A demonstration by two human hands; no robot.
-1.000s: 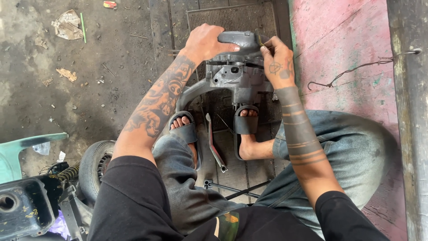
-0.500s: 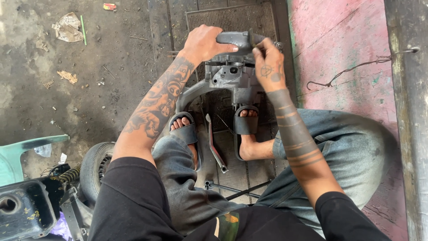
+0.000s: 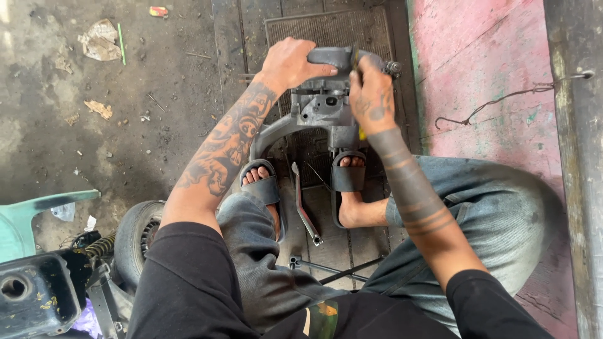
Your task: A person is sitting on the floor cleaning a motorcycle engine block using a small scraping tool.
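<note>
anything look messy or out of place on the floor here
Yes: crumpled paper scraps litter the stained concrete at upper left, a bent wire lies loose on the pink slab, and a metal lever lies between the feet.

A dull grey cast-metal engine part [image 3: 326, 103], matt and grimy. Black rubbery sandals [image 3: 347, 177], smooth. A ribbed metal floor grate [image 3: 326, 31], dusty. The concrete floor [image 3: 94, 144] is rough and stained, littered with crumpled paper scraps [image 3: 100, 41]. A pink painted slab [image 3: 477, 69] looks worn and scuffed.
</note>
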